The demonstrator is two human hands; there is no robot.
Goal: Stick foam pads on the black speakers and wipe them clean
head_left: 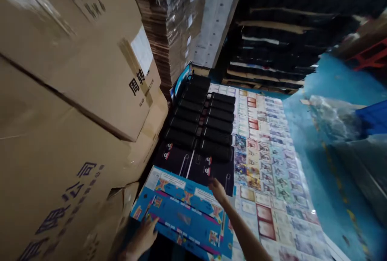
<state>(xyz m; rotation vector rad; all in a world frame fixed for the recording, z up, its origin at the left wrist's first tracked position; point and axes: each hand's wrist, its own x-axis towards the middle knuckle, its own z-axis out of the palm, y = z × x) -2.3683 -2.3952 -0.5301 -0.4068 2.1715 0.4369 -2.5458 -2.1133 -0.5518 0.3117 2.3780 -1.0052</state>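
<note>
The left hand (144,233) lay open on the blue printed flat cardboard carton (184,216), probably steadying its near edge. The right hand (218,191) touched the far edge, its grip unclear.

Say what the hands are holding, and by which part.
A flat blue carton: left hand at its near edge, right hand at its far right edge.
</note>
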